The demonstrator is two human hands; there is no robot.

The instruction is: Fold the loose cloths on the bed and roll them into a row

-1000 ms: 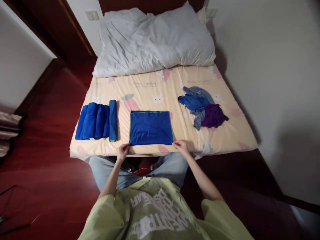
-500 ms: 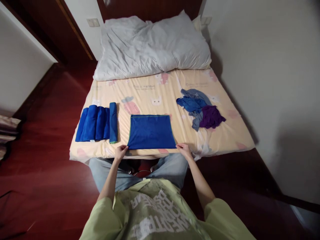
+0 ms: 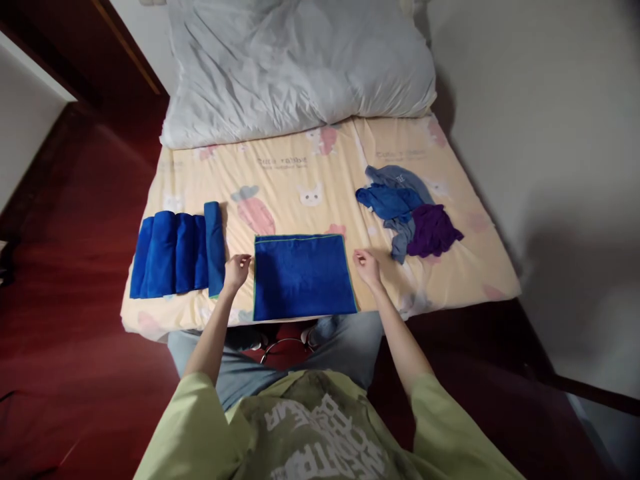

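Observation:
A blue towel [image 3: 300,275] with a green hem lies folded flat at the near edge of the bed [image 3: 310,173]. My left hand [image 3: 236,270] hovers just off the towel's left edge, fingers loosely curled, holding nothing. My right hand [image 3: 367,265] hovers just off its right edge in the same way, also with nothing in it. Neither hand touches the towel. To the left of my left hand lies a row of rolled blue towels [image 3: 177,253].
A heap of loose blue, grey and purple cloths [image 3: 407,210] lies on the right of the bed. A large white pillow [image 3: 300,63] fills the head end. A white wall runs along the right, and dark red wooden floor lies to the left.
Both hands have let go of the towel's near corners and moved up along its sides. The camera has tilted down and closer to the bed.

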